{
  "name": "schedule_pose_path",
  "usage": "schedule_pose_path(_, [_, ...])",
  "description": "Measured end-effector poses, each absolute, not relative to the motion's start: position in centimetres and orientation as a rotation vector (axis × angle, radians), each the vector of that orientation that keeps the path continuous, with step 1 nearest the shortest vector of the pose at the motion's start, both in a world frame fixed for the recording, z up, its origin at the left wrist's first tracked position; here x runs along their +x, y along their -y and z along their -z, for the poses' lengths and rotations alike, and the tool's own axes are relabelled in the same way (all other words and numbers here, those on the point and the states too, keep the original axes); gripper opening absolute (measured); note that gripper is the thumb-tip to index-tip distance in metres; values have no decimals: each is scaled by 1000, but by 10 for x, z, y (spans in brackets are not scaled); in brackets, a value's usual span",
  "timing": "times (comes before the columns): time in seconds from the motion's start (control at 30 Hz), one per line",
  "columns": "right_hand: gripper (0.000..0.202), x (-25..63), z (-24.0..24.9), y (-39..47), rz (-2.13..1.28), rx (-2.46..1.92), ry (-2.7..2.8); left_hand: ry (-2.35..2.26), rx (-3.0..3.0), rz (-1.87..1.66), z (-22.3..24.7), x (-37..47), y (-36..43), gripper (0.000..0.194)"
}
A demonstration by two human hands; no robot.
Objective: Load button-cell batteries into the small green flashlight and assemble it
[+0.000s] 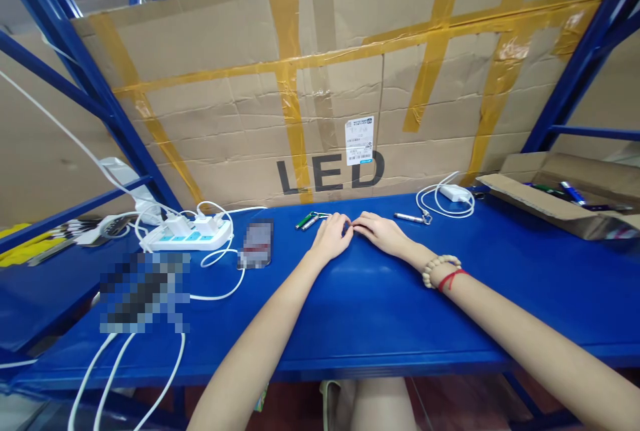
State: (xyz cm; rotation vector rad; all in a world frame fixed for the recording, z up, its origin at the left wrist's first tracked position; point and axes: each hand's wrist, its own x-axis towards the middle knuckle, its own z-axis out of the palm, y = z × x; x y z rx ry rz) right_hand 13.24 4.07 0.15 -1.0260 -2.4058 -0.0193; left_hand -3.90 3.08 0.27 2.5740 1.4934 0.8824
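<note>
My left hand (pixel 330 238) and my right hand (pixel 383 232) meet at the fingertips low over the blue shelf. Both have curled, closed fingers, and whatever lies between them is too hidden to make out. Just left of my left hand are a small green pen-shaped tube (pixel 303 221) and a silver tube (pixel 311 222), side by side, with a thin light-coloured strap or chain beside them. To the right of my right hand lies another silver tube (pixel 410 218) with a metal clasp at its end. A beaded bracelet and a red string circle my right wrist.
An open cardboard box (pixel 537 194) at the right holds several blue, green and dark tubes. A white charger with coiled cable (pixel 454 194) lies near the back. Leftward are a phone (pixel 257 244), a power strip (pixel 193 238) and loose cables. Taped cardboard (pixel 240 124) walls the back.
</note>
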Motion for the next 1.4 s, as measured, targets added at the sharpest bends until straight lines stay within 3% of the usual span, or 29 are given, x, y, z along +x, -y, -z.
schedule_pose_path(0.27, [22,135,2,-47,89,-992,2404,-1537,2724,-737,-1,-38,-33,24])
schedule_pose_path(0.53, [18,135,0,-46,100,-1065,2408,-1638,2723,-691,-4,-38,-33,22])
schedule_pose_path(0.8, [36,135,-4,-38,325,-1609,2210,-1858,2625,-702,-4,-34,-30,17])
schedule_pose_path(1.07, [32,140,-1,-37,402,-2055,1906,-2186,2379,-720,-5,-31,-25,18])
schedule_pose_path(1.4, [43,146,8,-45,541,-1951,1811,-2222,2304,-761,-4,-34,-25,25])
